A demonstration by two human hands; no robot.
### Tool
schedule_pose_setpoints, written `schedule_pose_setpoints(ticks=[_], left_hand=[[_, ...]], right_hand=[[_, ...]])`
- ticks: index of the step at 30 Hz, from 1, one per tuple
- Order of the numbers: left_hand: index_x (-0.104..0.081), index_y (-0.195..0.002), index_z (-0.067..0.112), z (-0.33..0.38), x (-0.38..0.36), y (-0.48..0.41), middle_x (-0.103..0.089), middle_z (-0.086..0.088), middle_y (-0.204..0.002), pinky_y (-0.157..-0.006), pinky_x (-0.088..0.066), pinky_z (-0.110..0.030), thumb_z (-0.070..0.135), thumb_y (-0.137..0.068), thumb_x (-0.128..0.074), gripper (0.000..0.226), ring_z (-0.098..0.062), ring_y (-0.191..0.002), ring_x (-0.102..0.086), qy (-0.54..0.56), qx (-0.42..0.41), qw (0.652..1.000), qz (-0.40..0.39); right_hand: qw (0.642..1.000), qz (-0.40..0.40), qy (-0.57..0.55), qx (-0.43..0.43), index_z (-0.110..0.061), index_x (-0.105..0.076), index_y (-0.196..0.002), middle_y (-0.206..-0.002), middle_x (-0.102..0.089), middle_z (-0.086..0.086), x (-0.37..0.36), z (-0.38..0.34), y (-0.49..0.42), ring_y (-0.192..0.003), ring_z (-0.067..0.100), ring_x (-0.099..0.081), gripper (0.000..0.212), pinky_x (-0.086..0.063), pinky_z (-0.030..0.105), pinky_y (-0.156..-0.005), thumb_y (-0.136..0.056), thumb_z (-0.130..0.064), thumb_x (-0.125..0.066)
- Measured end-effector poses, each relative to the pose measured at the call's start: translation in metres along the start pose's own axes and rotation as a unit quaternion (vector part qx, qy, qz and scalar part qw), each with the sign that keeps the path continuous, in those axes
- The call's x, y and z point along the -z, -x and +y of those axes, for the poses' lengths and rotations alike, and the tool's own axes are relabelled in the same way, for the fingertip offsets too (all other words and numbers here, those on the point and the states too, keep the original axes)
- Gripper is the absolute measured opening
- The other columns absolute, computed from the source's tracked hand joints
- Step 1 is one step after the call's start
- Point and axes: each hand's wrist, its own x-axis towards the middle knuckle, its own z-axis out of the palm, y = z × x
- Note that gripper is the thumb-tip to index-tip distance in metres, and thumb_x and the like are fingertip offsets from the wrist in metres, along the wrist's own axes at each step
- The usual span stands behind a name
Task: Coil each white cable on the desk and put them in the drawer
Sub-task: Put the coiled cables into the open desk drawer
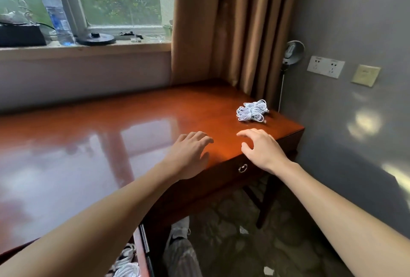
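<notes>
A bundle of white cable lies near the far right corner of the glossy red-brown desk. My left hand hovers over the desk's front edge, fingers relaxed and empty. My right hand reaches out beside it, fingers spread, a short way in front of the cable bundle and holding nothing. At the lower left an open drawer shows more white cables inside. A second drawer front with a metal ring pull sits shut under my hands.
A brown curtain hangs behind the desk's right corner. A lamp and wall sockets are on the grey wall at right. A water bottle and dark objects stand on the window sill. My leg and shoe are below.
</notes>
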Motion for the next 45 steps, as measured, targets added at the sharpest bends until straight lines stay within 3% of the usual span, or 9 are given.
schedule_pose_setpoints(ticks=[9,13,19,28,36,38,41,45], left_hand=[[-0.048,-0.143,0.026,-0.001,-0.047,-0.075,-0.047,0.003,-0.149,-0.112,-0.032,-0.039,0.033,-0.1,-0.048,0.043,-0.019,-0.138,-0.042,0.007,-0.006,1.0,0.014],[-0.049,-0.142,0.025,-0.001,-0.064,-0.102,-0.047,0.003,-0.148,-0.111,-0.03,-0.037,0.031,-0.099,-0.048,0.043,-0.019,-0.137,-0.043,0.021,-0.002,0.999,0.037],[-0.05,-0.139,0.022,-0.002,-0.081,-0.142,-0.052,0.001,-0.142,-0.106,-0.036,-0.039,0.026,-0.096,-0.052,0.043,-0.022,-0.129,-0.049,0.037,-0.01,0.997,0.066],[-0.049,-0.141,0.025,-0.003,-0.105,-0.183,-0.047,0.004,-0.147,-0.112,-0.031,-0.041,0.033,-0.097,-0.048,0.045,-0.018,-0.135,-0.043,0.074,-0.007,0.993,0.094],[-0.042,-0.15,0.027,-0.003,-0.108,-0.184,-0.039,0.008,-0.158,-0.115,-0.018,-0.036,0.033,-0.096,-0.051,0.055,-0.011,-0.147,-0.029,0.091,-0.016,0.991,0.097],[-0.046,-0.146,0.029,-0.003,-0.108,-0.184,-0.043,0.009,-0.154,-0.115,-0.019,-0.037,0.034,-0.097,-0.05,0.05,-0.01,-0.145,-0.031,0.085,-0.011,0.992,0.088],[-0.052,-0.132,0.029,-0.004,-0.107,-0.182,-0.05,0.01,-0.14,-0.112,-0.023,-0.037,0.035,-0.097,-0.049,0.036,-0.013,-0.134,-0.039,0.082,0.01,0.991,0.102],[-0.049,-0.131,0.029,-0.003,-0.106,-0.18,-0.051,0.009,-0.127,-0.107,-0.029,-0.04,0.039,-0.097,-0.049,0.036,-0.018,-0.122,-0.044,0.064,0.038,0.99,0.118]], right_hand=[[0.998,0.041,0.002,-0.04,-0.027,-0.06,-0.133,-0.139,-0.056,-0.005,-0.013,0.054,-0.047,-0.136,0.021,-0.043,0.038,-0.034,0.041,-0.115,-0.096,-0.023,-0.056],[0.993,0.088,-0.066,-0.047,-0.019,-0.061,-0.133,-0.135,-0.054,0.0,-0.025,0.071,-0.067,-0.129,0.02,-0.043,0.039,-0.029,0.026,-0.11,-0.094,-0.013,-0.059],[0.983,0.153,-0.067,-0.078,-0.013,-0.056,-0.138,-0.138,-0.047,0.004,-0.037,0.088,-0.099,-0.127,0.023,-0.038,0.046,-0.034,0.039,-0.114,-0.092,-0.009,-0.059],[0.97,0.195,-0.007,-0.144,-0.022,-0.049,-0.143,-0.136,-0.046,0.0,-0.052,0.1,-0.115,-0.127,0.022,-0.038,0.049,-0.037,0.038,-0.11,-0.095,-0.023,-0.054],[0.979,0.188,-0.066,-0.034,-0.024,-0.06,-0.131,-0.124,-0.061,-0.009,-0.052,0.105,-0.116,-0.12,0.01,-0.046,0.045,-0.041,0.032,-0.108,-0.093,-0.004,-0.049],[0.981,0.188,-0.044,-0.031,-0.023,-0.055,-0.138,-0.136,-0.055,-0.008,-0.051,0.105,-0.116,-0.127,0.012,-0.041,0.05,-0.037,0.035,-0.113,-0.093,-0.003,-0.047],[0.99,0.128,-0.027,-0.059,-0.021,-0.034,-0.156,-0.161,-0.032,-0.006,-0.047,0.101,-0.117,-0.148,0.013,-0.021,0.061,-0.022,0.038,-0.123,-0.097,-0.006,-0.042],[0.995,0.052,-0.016,-0.081,-0.026,-0.015,-0.162,-0.169,-0.01,-0.008,-0.038,0.094,-0.115,-0.154,0.01,-0.002,0.065,-0.01,0.038,-0.126,-0.102,-0.01,-0.034]])
